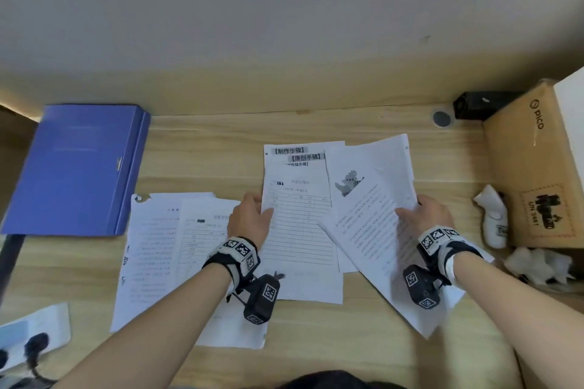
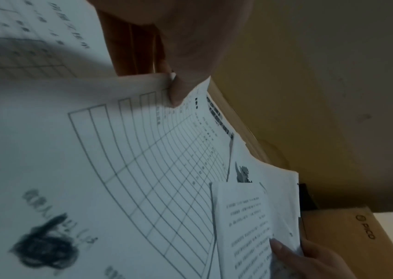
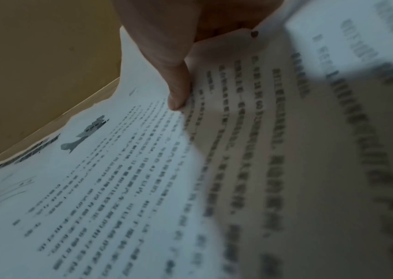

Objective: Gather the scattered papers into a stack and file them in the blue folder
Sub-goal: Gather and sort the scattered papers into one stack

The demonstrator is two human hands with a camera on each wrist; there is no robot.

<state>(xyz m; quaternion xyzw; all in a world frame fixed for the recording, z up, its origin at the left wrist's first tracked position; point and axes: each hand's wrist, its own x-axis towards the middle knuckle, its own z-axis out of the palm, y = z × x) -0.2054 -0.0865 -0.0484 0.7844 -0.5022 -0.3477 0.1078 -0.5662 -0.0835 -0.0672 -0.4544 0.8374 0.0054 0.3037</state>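
Note:
Printed white papers lie scattered on the wooden desk (image 1: 221, 142). My left hand (image 1: 252, 215) pinches the left edge of a table-form sheet (image 1: 297, 230), thumb on top (image 2: 176, 94). My right hand (image 1: 423, 215) grips a tilted text sheet (image 1: 373, 224) with a small grey picture, thumb on top (image 3: 179, 90), lifting its right edge. Under the form sheet lies a page with bold headings (image 1: 300, 151). Two more sheets (image 1: 164, 246) lie flat at the left, under my left forearm. The closed blue folder (image 1: 76, 167) rests at the far left of the desk.
A brown cardboard box (image 1: 534, 167) stands at the right edge, with a white controller (image 1: 493, 218) and crumpled white tissue (image 1: 537, 265) beside it. A black device (image 1: 477, 104) and round grommet (image 1: 441, 118) sit at the back. A white power strip (image 1: 28, 338) lies front left.

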